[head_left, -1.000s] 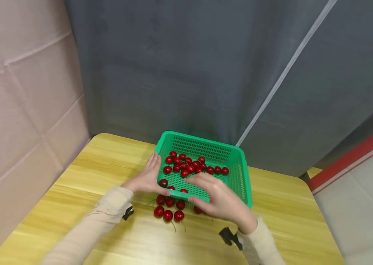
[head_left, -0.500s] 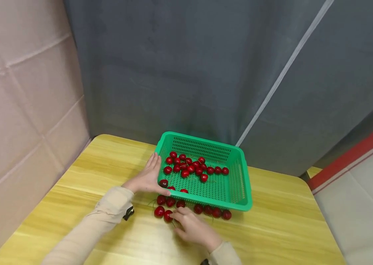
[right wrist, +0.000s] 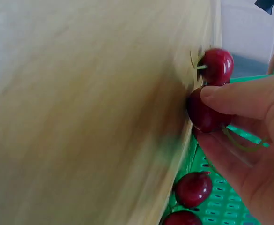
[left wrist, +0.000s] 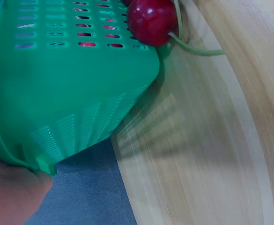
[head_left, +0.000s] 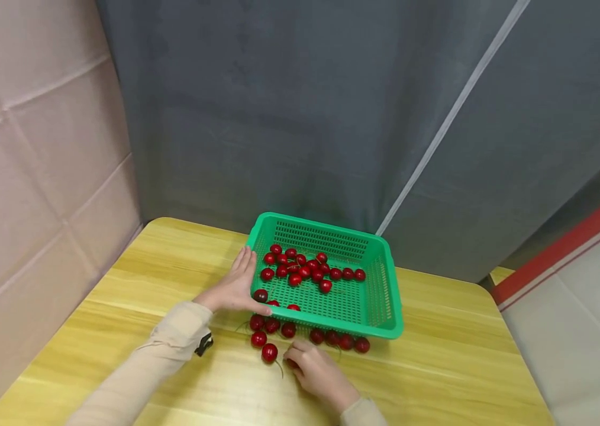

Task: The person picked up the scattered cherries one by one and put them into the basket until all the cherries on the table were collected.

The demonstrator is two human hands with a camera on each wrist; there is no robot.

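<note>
I have a yellow, wood-grained worktop (head_left: 449, 355) before me, rounded at its far corners and shining pale where it comes closest to me. A green basket (head_left: 332, 323) stands on it toward the far edge, near the middle. Just this side of the basket, directly on the wood, I see red cherries (head_left: 270, 353): a loose cluster of five at the left, one trailing its thin stem (head_left: 281, 370) toward me, and a close row of four farther right.
</note>
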